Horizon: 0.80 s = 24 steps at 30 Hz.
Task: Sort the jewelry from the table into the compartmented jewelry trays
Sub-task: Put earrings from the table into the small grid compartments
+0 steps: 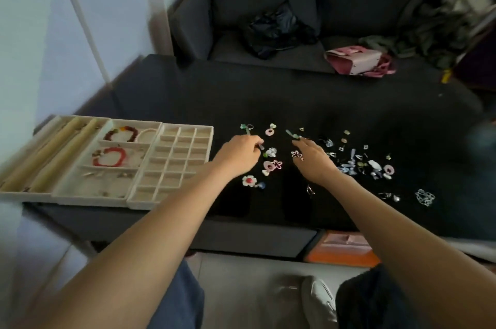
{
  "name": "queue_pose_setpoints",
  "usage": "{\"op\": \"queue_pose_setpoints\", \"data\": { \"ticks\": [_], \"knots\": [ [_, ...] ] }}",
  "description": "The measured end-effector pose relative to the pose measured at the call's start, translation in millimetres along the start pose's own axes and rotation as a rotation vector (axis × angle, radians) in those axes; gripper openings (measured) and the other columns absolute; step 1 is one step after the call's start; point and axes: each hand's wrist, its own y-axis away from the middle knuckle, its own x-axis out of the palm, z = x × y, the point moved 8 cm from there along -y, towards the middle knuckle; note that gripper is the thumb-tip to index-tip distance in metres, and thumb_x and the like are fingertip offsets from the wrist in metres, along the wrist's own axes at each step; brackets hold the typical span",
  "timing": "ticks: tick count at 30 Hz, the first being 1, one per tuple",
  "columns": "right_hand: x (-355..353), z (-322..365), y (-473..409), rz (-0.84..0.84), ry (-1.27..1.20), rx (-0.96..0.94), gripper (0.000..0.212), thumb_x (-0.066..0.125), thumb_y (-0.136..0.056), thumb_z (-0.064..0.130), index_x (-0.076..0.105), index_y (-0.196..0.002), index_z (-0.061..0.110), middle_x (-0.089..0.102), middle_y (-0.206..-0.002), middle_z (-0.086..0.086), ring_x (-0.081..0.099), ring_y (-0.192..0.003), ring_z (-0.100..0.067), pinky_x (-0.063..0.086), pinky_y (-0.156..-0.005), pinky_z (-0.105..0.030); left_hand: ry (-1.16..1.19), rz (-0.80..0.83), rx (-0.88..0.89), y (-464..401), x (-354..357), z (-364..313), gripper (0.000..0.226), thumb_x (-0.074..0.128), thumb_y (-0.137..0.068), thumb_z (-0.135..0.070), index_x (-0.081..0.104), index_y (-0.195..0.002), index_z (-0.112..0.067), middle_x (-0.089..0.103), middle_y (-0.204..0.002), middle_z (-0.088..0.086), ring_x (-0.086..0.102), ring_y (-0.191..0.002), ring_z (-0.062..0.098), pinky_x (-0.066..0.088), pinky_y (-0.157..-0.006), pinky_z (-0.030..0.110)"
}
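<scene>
Both bare arms reach out over the black surface (295,92). The left hand (239,153) has its fingers curled, pinching a small greenish trinket (261,145) at the fingertips, just above the surface. The right hand (312,158) lies with fingers loosely stretched forward, its tips touching a pale green charm (293,135); I cannot tell whether it actually holds it.

Between the two hands sit a dark pink flower-outline charm (296,154), a pink ring-shaped piece (268,166) and a white bead cluster (271,152). Just below the left hand's wrist lies a white flower charm with a red centre (248,180). To the right of the right hand spreads a loose scatter of blue and white jewelry (351,165), and farther right a silver chain (425,197).

Left of the left hand stand three cream compartmented trays side by side: the nearest a grid tray of small square cells (150,201), the next holding a red beaded bracelet (109,157) and a dark red bracelet (120,134) in separate compartments, the farthest a tray with long padded rolls (47,154).
</scene>
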Motion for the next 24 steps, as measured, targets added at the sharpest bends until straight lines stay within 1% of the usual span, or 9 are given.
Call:
{"op": "queue_pose_setpoints", "data": {
  "ticks": [2,5,7,9,11,13,17,22,24],
  "knots": [
    [3.3,-20.3,-7.6,0.022,0.035,0.001,0.058,0.044,-0.098,0.019,0.02,-0.151,0.015,0.012,-0.159,-0.007,0.013,-0.145,-0.027,0.016,-0.116,-0.035,-0.115,0.09,0.042,-15.9,28.0,-13.0,0.042,0.037,-0.098,-0.016,0.044,-0.14,-0.017,0.045,-0.143,0.004,0.044,-0.129,0.023,0.039,-0.102,0.038],
    [10.0,-40.5,-23.5,0.055,0.063,-0.013,0.059,0.042,-0.1,0.025,0.016,-0.152,0.016,0.003,-0.16,-0.005,0.006,-0.147,-0.026,0.011,-0.117,-0.035,-0.296,0.177,0.047,-38.5,57.2,-12.7,0.046,0.039,-0.099,-0.017,0.035,-0.145,-0.018,0.031,-0.152,0.002,0.027,-0.141,0.018,0.031,-0.11,0.04],
    [13.1,-49.0,-35.8,0.072,0.052,-0.018,0.059,0.04,-0.101,0.027,0.013,-0.152,0.017,-0.001,-0.16,-0.003,0.001,-0.147,-0.023,0.009,-0.117,-0.035,-0.302,0.18,-0.011,-50.8,64.9,-2.0,0.049,0.04,-0.098,-0.012,0.031,-0.146,-0.015,0.029,-0.153,0.003,0.026,-0.141,0.019,0.03,-0.112,0.039],
    [15.1,-51.3,-47.9,0.08,0.042,-0.037,0.057,0.037,-0.102,0.027,0.013,-0.152,0.017,0.0,-0.16,-0.003,0.001,-0.147,-0.021,0.008,-0.117,-0.034,-0.242,0.113,-0.058,-60.0,64.9,7.5,0.051,0.041,-0.096,-0.003,0.032,-0.145,-0.012,0.03,-0.152,0.005,0.029,-0.139,0.02,0.032,-0.111,0.038],
    [18.7,-50.4,-61.0,0.093,0.035,-0.056,0.053,0.035,-0.103,0.026,0.018,-0.151,0.014,0.006,-0.16,-0.005,0.007,-0.147,-0.022,0.012,-0.117,-0.034,-0.189,0.026,-0.064,-68.7,63.0,13.0,0.049,0.044,-0.093,0.002,0.04,-0.141,-0.01,0.038,-0.146,0.007,0.036,-0.135,0.02,0.034,-0.11,0.034],
    [18.7,-48.2,-70.8,0.056,0.017,-0.066,0.047,0.036,-0.102,0.023,0.03,-0.147,0.011,0.019,-0.157,-0.005,0.019,-0.144,-0.024,0.021,-0.114,-0.034,-0.152,-0.037,-0.061,-75.1,61.8,16.7,0.042,0.046,-0.093,0.001,0.049,-0.134,-0.01,0.046,-0.139,0.008,0.045,-0.127,0.02,0.038,-0.106,0.031],
    [6.3,-40.5,-78.4,-0.181,-0.005,-0.094,0.032,0.048,-0.098,0.015,0.056,-0.127,0.008,0.05,-0.133,-0.007,0.044,-0.124,-0.023,0.042,-0.097,-0.033,-0.122,-0.09,-0.052,-84.2,57.0,18.3,0.032,0.049,-0.094,-0.003,0.059,-0.124,-0.011,0.056,-0.126,0.007,0.055,-0.113,0.019,0.045,-0.097,0.03],
    [6.6,-34.0,-84.7,-0.236,-0.045,-0.094,0.015,0.057,-0.09,0.005,0.062,-0.104,0.009,0.057,-0.113,-0.009,0.053,-0.107,-0.023,0.049,-0.082,-0.032,-0.087,-0.083,-0.053,-86.3,51.4,21.9,0.026,0.051,-0.095,-0.008,0.062,-0.119,-0.011,0.059,-0.122,0.006,0.057,-0.111,0.017,0.045,-0.094,0.026],
    [8.1,-32.7,-89.5,-0.208,-0.098,-0.072,0.018,0.056,-0.088,-0.001,0.059,-0.101,0.011,0.057,-0.111,-0.009,0.056,-0.101,-0.022,0.048,-0.08,-0.03,-0.089,-0.109,-0.025,-85.4,51.3,22.5,0.023,0.051,-0.095,-0.011,0.063,-0.116,-0.011,0.059,-0.119,0.005,0.058,-0.107,0.016,0.044,-0.089,0.023]
  ]
}}
